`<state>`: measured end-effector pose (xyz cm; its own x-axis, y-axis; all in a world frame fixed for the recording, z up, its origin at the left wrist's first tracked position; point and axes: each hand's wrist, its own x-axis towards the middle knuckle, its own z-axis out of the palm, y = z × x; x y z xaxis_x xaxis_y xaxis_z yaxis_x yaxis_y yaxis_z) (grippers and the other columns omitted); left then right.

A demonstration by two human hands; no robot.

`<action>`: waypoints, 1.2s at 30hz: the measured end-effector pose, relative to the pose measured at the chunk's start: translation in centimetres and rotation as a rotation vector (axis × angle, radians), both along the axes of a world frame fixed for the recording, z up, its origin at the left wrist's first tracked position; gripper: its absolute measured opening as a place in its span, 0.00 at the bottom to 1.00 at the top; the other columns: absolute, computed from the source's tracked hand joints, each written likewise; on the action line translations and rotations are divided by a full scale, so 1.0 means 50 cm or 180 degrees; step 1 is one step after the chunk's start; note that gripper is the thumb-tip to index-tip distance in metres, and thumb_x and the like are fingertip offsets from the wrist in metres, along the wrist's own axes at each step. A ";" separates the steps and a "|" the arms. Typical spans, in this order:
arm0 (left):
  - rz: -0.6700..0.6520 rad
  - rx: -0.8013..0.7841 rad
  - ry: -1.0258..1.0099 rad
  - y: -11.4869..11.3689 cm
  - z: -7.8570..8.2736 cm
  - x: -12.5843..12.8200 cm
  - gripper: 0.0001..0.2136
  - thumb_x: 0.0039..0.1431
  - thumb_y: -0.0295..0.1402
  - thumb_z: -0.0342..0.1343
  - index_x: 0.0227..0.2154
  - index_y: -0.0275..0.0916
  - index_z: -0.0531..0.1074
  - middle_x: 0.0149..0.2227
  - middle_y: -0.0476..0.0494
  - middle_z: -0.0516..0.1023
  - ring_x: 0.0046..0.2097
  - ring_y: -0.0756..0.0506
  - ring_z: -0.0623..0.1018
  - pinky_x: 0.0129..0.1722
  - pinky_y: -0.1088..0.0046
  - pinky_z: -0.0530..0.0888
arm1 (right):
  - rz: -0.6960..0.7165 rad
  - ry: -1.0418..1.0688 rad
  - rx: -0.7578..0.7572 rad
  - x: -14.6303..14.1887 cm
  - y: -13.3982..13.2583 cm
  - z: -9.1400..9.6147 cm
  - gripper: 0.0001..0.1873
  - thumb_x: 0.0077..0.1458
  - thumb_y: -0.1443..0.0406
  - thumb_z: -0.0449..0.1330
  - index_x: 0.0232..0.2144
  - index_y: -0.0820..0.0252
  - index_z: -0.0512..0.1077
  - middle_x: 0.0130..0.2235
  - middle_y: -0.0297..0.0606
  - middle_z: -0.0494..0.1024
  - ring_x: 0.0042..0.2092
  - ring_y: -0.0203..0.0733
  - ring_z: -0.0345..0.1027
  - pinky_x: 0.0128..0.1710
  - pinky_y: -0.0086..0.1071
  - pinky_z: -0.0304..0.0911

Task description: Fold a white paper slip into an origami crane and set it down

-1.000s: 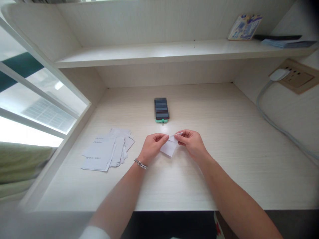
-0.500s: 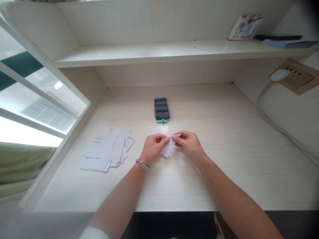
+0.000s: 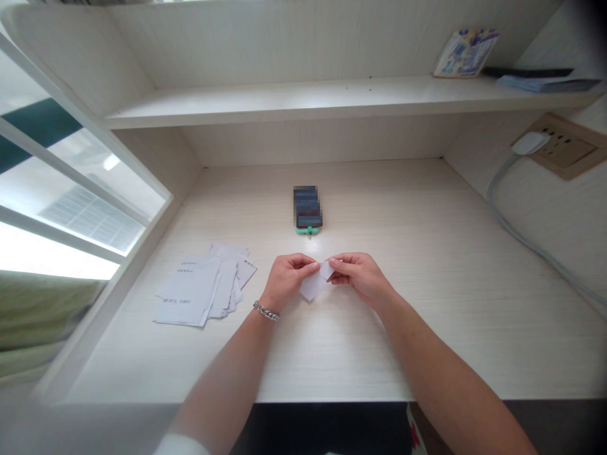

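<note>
- Currently both hands meet over the middle of the desk (image 3: 427,303), just nearer the person than the phone (image 3: 308,208), which lies flat with its long side running away from the person.
- The left hand (image 3: 287,278), with a chain bracelet (image 3: 265,310) on its wrist, is closed in a narrow pinch on the left upper edge of a small white paper slip (image 3: 312,288).
- The right hand (image 3: 361,278) pinches the slip's upper right part, thumb and forefinger tight together, so the fingertips of the two hands almost touch.
- The slip is held between the hands, low over the desk; whether its lower corner rests on the wood I cannot tell.
- Its long axis runs on a slant, from the far right at the fingertips to the near left. The free corner points toward the person and a little left.
- The work looks like creasing. I judge it goes best with the edges lined up before pressing, one hand anchoring while the other runs along the fold.
- A loose pile of printed slips (image 3: 199,294) lies to the left, well apart from the hands.
</note>
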<state>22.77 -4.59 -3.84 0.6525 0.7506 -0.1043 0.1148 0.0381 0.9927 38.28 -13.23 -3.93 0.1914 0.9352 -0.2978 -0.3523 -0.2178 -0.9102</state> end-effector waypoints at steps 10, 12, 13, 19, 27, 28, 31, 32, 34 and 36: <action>0.0029 0.0129 0.0277 0.015 0.010 -0.014 0.13 0.45 0.41 0.60 0.25 0.34 0.76 0.25 0.43 0.77 0.26 0.49 0.71 0.25 0.75 0.64 | -0.0055 -0.0517 0.0058 0.022 -0.006 0.012 0.20 0.45 0.51 0.61 0.33 0.62 0.75 0.31 0.41 0.77 0.31 0.38 0.72 0.31 0.31 0.67; -0.0085 0.0215 0.0326 0.010 0.010 -0.012 0.13 0.45 0.41 0.59 0.25 0.34 0.76 0.25 0.43 0.77 0.27 0.49 0.71 0.25 0.75 0.65 | 0.0055 -0.0658 0.0106 0.013 -0.005 0.008 0.20 0.44 0.52 0.63 0.34 0.61 0.74 0.29 0.38 0.76 0.30 0.38 0.72 0.30 0.31 0.67; -0.0150 0.0246 0.0355 0.007 0.010 -0.011 0.13 0.46 0.41 0.59 0.25 0.34 0.76 0.25 0.43 0.77 0.27 0.49 0.71 0.25 0.75 0.65 | 0.0150 -0.0789 0.0124 0.009 -0.004 0.005 0.19 0.42 0.53 0.64 0.31 0.62 0.74 0.28 0.38 0.76 0.29 0.38 0.71 0.30 0.31 0.67; -0.0465 0.0140 0.0355 0.010 0.013 -0.010 0.16 0.52 0.43 0.54 0.29 0.34 0.76 0.27 0.44 0.76 0.27 0.49 0.71 0.23 0.77 0.64 | 0.0001 -0.1136 0.0068 0.010 0.000 -0.011 0.17 0.43 0.54 0.64 0.25 0.63 0.74 0.22 0.36 0.74 0.24 0.37 0.68 0.26 0.31 0.65; -0.0129 0.0214 0.0229 0.010 0.004 -0.003 0.16 0.51 0.44 0.54 0.32 0.34 0.75 0.31 0.42 0.77 0.30 0.48 0.73 0.27 0.76 0.67 | -0.0305 -0.1076 0.0063 0.008 0.004 -0.011 0.16 0.42 0.54 0.63 0.25 0.62 0.73 0.23 0.36 0.74 0.25 0.37 0.69 0.27 0.31 0.66; -0.0123 0.0311 0.0251 0.008 0.003 -0.002 0.15 0.51 0.43 0.55 0.31 0.34 0.74 0.31 0.42 0.77 0.30 0.48 0.73 0.28 0.76 0.67 | -0.0269 -0.1075 0.0081 0.007 0.004 -0.011 0.15 0.42 0.54 0.63 0.25 0.62 0.73 0.23 0.36 0.74 0.25 0.37 0.69 0.28 0.31 0.66; -0.0129 0.0651 0.0377 0.003 0.003 -0.001 0.13 0.52 0.41 0.53 0.30 0.35 0.75 0.30 0.42 0.77 0.31 0.48 0.73 0.29 0.76 0.67 | -0.0010 -0.1213 0.0154 0.007 0.003 -0.010 0.12 0.45 0.57 0.61 0.28 0.61 0.74 0.27 0.37 0.75 0.27 0.38 0.69 0.29 0.32 0.65; -0.0158 0.0754 0.0424 0.002 0.004 -0.002 0.12 0.53 0.40 0.53 0.30 0.35 0.75 0.31 0.43 0.77 0.32 0.48 0.73 0.29 0.75 0.68 | 0.0081 -0.1328 0.0184 0.007 0.002 -0.010 0.11 0.46 0.59 0.61 0.28 0.61 0.74 0.28 0.37 0.75 0.28 0.38 0.69 0.29 0.32 0.65; -0.0248 0.0936 0.0505 0.000 0.008 -0.003 0.10 0.53 0.37 0.53 0.29 0.37 0.75 0.31 0.43 0.78 0.32 0.47 0.74 0.31 0.75 0.68 | 0.0224 -0.1646 0.0246 0.004 0.000 -0.009 0.09 0.47 0.61 0.58 0.29 0.60 0.74 0.29 0.37 0.76 0.30 0.38 0.68 0.29 0.31 0.63; -0.0357 0.1079 0.0576 -0.002 0.012 -0.004 0.09 0.52 0.35 0.53 0.28 0.38 0.76 0.31 0.45 0.78 0.33 0.47 0.74 0.32 0.75 0.68 | 0.0323 -0.1980 0.0286 0.000 -0.002 -0.006 0.08 0.47 0.64 0.57 0.27 0.60 0.75 0.27 0.35 0.75 0.29 0.38 0.67 0.28 0.29 0.60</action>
